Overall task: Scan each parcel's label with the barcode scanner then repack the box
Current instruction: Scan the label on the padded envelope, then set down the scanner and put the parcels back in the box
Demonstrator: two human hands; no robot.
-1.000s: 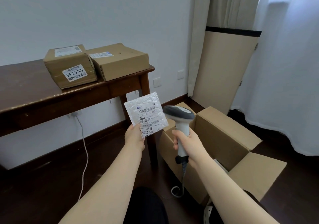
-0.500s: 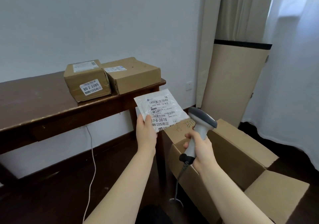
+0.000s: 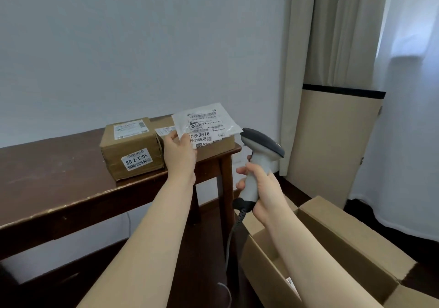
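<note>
Dark, scuffed wooden table point(image 3: 59, 177); left hand point(image 3: 179, 155) pinches flat, crinkly plastic mailer point(image 3: 204, 122).

A white mailer parcel point(image 3: 205, 125), label toward the camera, hangs tilted at frame centre, pinched by the left hand point(image 3: 180, 155). Just right of it, the right hand point(image 3: 261, 189) grips a grey barcode scanner point(image 3: 260, 155), head up. A labelled brown carton point(image 3: 131, 148) touches a second carton point(image 3: 223, 142) on the table point(image 3: 59, 189), centre left. An open cardboard box point(image 3: 344, 236) sits lower right.
</note>
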